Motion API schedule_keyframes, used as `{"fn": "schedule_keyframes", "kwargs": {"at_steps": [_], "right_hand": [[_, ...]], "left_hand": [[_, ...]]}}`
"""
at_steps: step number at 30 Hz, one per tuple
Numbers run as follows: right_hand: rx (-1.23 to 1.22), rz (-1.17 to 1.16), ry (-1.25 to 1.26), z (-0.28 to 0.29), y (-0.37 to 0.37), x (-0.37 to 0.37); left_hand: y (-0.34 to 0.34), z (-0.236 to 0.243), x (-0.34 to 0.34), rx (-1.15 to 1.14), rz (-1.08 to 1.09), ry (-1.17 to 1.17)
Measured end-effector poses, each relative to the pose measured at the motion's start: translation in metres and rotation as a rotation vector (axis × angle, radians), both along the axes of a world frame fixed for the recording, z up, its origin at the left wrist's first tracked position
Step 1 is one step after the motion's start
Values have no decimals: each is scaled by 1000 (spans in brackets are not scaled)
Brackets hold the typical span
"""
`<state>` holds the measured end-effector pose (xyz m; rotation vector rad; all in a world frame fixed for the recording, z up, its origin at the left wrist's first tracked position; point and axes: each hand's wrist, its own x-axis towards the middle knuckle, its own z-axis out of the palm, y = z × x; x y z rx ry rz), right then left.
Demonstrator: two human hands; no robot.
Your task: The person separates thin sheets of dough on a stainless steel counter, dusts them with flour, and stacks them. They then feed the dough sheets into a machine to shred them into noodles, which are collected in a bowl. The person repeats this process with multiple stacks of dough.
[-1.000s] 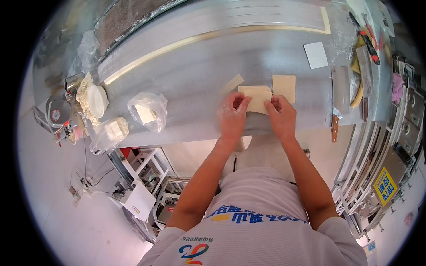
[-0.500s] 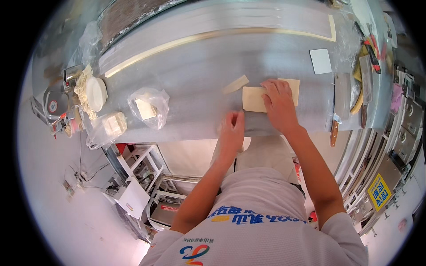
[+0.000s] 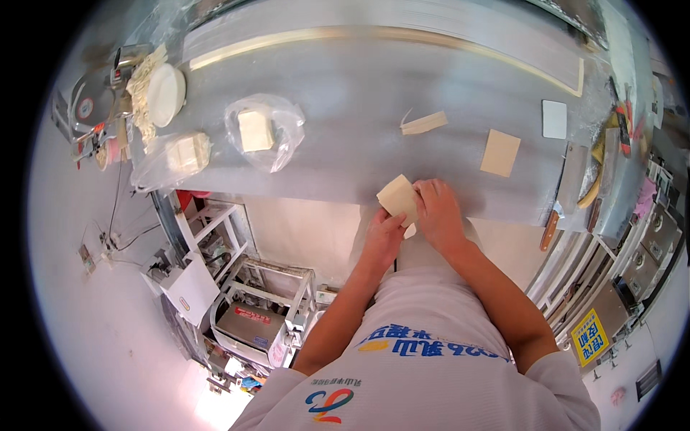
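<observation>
Both hands grip a squarish stack of pale dough sheets (image 3: 395, 195) at the worktop's front edge, tilted and held low near my body. My left hand (image 3: 384, 233) has its thumb and fingers on the stack's lower left corner; my right hand (image 3: 438, 212) has its fingers curled against the right side. Behind the stack, a single square sheet (image 3: 500, 152) lies on the steel worktop (image 3: 345, 129) to the right, and thin dough strips (image 3: 424, 123) lie farther back.
At left sit a dough block in a plastic bag (image 3: 255, 130), another bagged block (image 3: 185, 154) and a white bowl (image 3: 165, 93). At right lie a white card (image 3: 554, 119), a cleaver (image 3: 571, 174) and other tools. Long pale strips (image 3: 323, 37) edge the back.
The stack has been lifted from the worktop and brought toward me, with both hands on it; half a second ago only my right hand rested on it. The view has shifted.
</observation>
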<state>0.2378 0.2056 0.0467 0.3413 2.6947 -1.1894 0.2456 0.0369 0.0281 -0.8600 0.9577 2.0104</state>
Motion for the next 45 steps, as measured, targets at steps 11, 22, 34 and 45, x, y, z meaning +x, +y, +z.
{"fn": "schedule_keyframes", "kwargs": {"at_steps": [11, 22, 34, 45], "right_hand": [[-1146, -373, -621, 48, -12, -14], [-1686, -552, -221, 94, 18, -21], [-2160, -549, -475, 122, -29, -35], [-592, -666, 86, 141, -90, -76]], "left_hand": [[-22, 122, -34, -488, -205, 210], [22, 196, -71, -639, -531, 639], [-11, 209, -110, -675, -711, 879], [-56, 189, -146, -697, -804, 1010]]}}
